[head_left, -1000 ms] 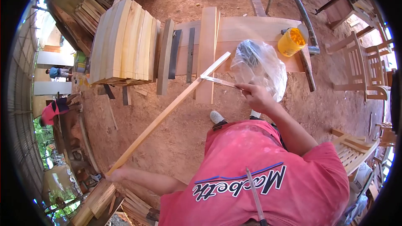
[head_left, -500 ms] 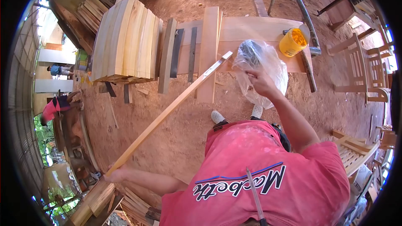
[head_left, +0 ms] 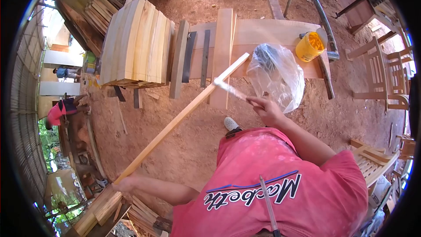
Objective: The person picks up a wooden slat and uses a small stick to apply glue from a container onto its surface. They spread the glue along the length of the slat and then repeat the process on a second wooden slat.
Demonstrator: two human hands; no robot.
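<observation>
A long, narrow wooden strip [head_left: 169,128] slants from the lower left up to the boards on the bench. Near its lower end my left hand [head_left: 123,184] is closed around it. My right hand [head_left: 268,110] grips a thin brush-like tool [head_left: 231,90], smeared by motion, whose pale tip meets or overlaps the strip. Beside the strip's upper end lies a clear plastic bag [head_left: 283,79] with something dark inside. A yellow container [head_left: 309,46] of orange-yellow material stands tilted in view to the bag's right.
Stacked wooden boards [head_left: 136,44] occupy the bench's left part, beside upright-looking planks [head_left: 222,57]. Wooden chairs [head_left: 381,72] stand at the right, more lumber [head_left: 103,206] at the lower left. Two other people, one in a pink top [head_left: 57,113], are at the far left.
My right hand has moved down and slightly left, and the tool's tip is lower along the strip. The strip stays in my left hand. The view has shifted slightly.
</observation>
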